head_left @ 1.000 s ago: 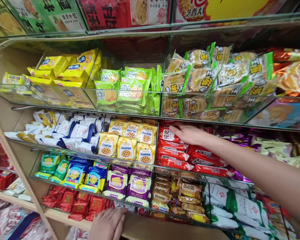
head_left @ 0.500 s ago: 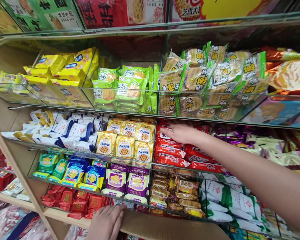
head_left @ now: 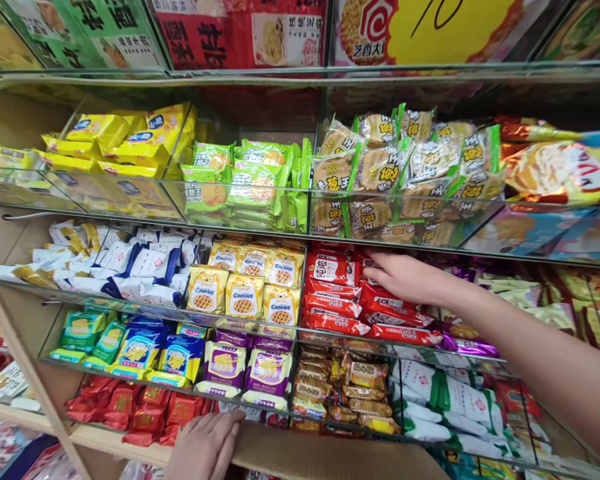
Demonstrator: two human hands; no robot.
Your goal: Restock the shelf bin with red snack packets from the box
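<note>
My right hand (head_left: 403, 277) reaches into a bin on the middle shelf. Its fingers are stretched out over the right-hand stack of red snack packets (head_left: 390, 301), touching the top ones, and the fingertips are partly hidden at the back. Beside it lies another stack of red packets (head_left: 333, 269) with white lettering. Low in the view, my left hand (head_left: 205, 443) grips the edge of a brown cardboard box (head_left: 330, 457), its fingers together. The box's inside is out of sight.
Yellow cookie packets (head_left: 245, 295) sit left of the red ones, purple packets (head_left: 467, 340) to the right. A glass shelf (head_left: 405, 248) with clear fronts runs close above my right hand. Below are brown biscuit packs (head_left: 365, 377) and green-white packets (head_left: 445, 393).
My right hand has moved right, from the left red stack to the right one, uncovering a flat red packet on the left. My left hand stays at the box; the view has shifted slightly.
</note>
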